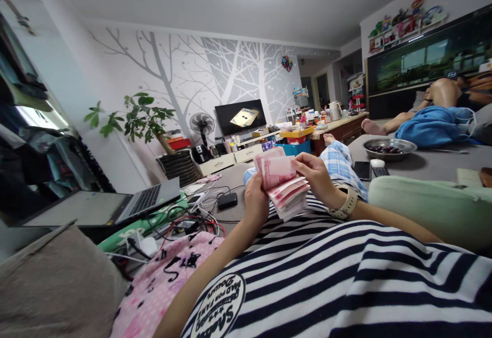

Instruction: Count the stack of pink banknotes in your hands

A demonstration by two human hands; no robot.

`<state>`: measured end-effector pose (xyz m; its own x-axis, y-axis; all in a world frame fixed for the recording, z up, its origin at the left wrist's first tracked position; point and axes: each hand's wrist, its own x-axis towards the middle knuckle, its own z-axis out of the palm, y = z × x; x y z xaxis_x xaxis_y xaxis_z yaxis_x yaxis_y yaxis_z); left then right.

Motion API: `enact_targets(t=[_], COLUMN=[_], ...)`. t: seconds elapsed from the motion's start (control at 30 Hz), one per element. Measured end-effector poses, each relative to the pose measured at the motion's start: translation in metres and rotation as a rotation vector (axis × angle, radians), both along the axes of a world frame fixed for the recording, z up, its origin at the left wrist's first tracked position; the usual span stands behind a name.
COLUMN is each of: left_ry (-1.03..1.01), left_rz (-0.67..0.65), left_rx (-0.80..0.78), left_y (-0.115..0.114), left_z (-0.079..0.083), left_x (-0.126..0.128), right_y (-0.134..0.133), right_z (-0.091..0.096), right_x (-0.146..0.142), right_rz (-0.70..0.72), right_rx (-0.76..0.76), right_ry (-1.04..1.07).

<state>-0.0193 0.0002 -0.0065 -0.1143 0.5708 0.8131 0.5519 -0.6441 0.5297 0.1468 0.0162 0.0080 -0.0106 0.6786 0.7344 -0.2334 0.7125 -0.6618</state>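
Note:
In the middle of the head view is a thick bundle of pink banknotes [286,194], its notes fanned apart at the top. My left hand [257,194] is closed round the bundle's left side. At the upper right edge of the notes, my right hand [313,174] pinches a banknote between thumb and fingers; a watch [348,203] with a pale strap is on that wrist. The bundle is held above my striped shirt [326,271]. The lower fingers of my left hand are hidden behind the notes.
On the left stand an open laptop [146,199], tangled cables and a black box [227,201]. To the right are a metal bowl [390,148] of dark fruit, a phone [362,170], a remote [380,170] and a green cushion [426,207]. Another person's legs [400,120] rest beyond the bowl.

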Motion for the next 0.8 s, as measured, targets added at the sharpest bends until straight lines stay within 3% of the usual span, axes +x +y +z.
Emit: enact_targets(t=[0.47,0.8], left_ry=[-0.184,-0.186], left_rz=[-0.098,-0.083], left_rx=[-0.093,-0.085], left_y=[-0.02,-0.005], left_z=[0.017,0.009], left_x=[0.013,0.006], right_y=[0.001,-0.002], right_z=[-0.002,-0.001], right_x=[0.001,0.0], right_rz=[0.007,0.037], right_rx=[0.011,0.015], right_ry=[0.013,0.005])
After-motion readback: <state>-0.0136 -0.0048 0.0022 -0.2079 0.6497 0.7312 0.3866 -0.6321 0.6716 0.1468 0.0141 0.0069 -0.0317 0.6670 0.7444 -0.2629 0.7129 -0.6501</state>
